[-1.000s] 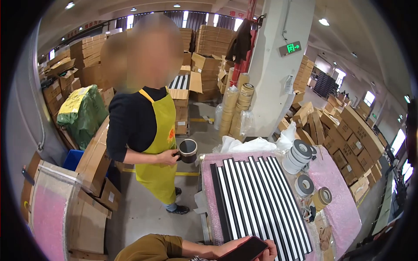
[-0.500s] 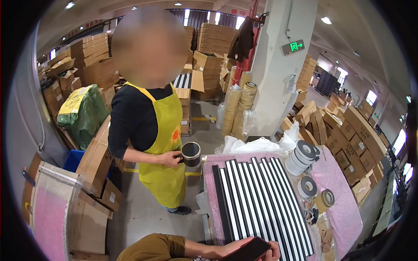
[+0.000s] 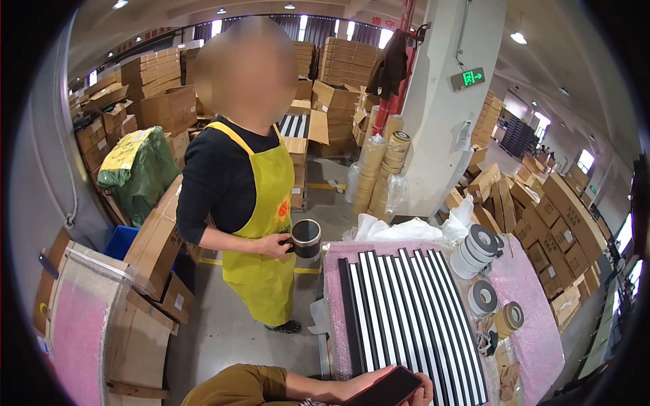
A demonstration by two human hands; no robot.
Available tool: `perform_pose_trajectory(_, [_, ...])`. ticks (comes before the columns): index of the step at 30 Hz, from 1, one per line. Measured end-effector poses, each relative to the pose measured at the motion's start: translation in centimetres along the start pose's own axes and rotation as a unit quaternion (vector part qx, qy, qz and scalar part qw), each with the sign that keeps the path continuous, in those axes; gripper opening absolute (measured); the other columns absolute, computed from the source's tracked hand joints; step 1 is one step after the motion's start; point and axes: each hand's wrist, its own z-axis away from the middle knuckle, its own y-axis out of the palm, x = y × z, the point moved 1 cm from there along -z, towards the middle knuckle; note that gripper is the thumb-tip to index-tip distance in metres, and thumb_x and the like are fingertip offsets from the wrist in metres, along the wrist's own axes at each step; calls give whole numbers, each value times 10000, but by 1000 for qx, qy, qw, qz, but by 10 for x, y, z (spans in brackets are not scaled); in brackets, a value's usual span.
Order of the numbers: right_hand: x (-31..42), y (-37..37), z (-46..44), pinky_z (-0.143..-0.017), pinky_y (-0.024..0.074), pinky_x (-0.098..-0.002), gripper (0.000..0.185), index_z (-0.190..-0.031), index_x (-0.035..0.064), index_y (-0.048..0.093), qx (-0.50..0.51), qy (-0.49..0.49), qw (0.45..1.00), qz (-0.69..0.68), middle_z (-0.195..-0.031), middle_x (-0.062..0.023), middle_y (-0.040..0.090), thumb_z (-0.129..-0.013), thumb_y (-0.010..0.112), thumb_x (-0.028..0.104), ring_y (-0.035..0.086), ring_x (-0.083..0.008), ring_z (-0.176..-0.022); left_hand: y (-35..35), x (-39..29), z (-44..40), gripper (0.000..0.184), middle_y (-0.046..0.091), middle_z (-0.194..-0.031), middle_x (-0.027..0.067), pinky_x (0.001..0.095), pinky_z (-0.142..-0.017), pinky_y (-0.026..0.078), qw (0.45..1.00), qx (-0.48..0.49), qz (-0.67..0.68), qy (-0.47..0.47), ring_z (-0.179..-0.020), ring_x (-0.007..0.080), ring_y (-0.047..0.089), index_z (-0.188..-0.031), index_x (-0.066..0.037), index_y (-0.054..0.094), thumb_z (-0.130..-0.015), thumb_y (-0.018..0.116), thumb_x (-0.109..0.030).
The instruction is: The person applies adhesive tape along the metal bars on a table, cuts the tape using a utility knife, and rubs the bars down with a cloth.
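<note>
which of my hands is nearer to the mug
Left, judging by the picture: your left hand, holding the phone, is below and right of the mug. The fingers at the phone's right edge sit farther right; whether they are your right hand's, I cannot tell.

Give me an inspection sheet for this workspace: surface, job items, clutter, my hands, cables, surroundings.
Surface: table covered largely in pink wrap.
Job's things: phone, screen dark; black and white strips lying side by side on the table, far ends uneven.
Clutter: grey-faced tape rolls and a brown tape roll beside the strips; white plastic at the far edge.
Hands: left hand holds the phone; fingers at its other edge, whether left or right unclear.
Cables: nothing seen on the table for certain.
Surroundings: co-worker in a yellow apron holds what looks like a mug; cartons stacked around; lit exit sign on the pillar.
</note>
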Motion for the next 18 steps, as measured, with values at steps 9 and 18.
perform_pose_trajectory(9, [7, 5, 4, -644, 453, -233, 358, -1188, -10, 527, -31, -25, 999, -29, -873, -56, 584, -968, 496, 271, 545, -117, -758, 64, -25, 15, 444, 616, -841, 108, 466, -836, 427, 985, -148, 28, -85, -711, 265, 556, -907, -22, 608, -928, 451, -437])
perform_pose_trajectory(18, [-30, -41, 21, -743, 444, -281, 263, -1059, -23, 583, -87, 75, 985, -131, -935, -84, 596, -983, 465, 199, 555, -164, -845, -161, -77, 112, 613, 591, -925, 43, 337, -593, 545, 877, -306, -369, -21, -659, 161, 609, -1370, -169, 339, -866, 683, -236])
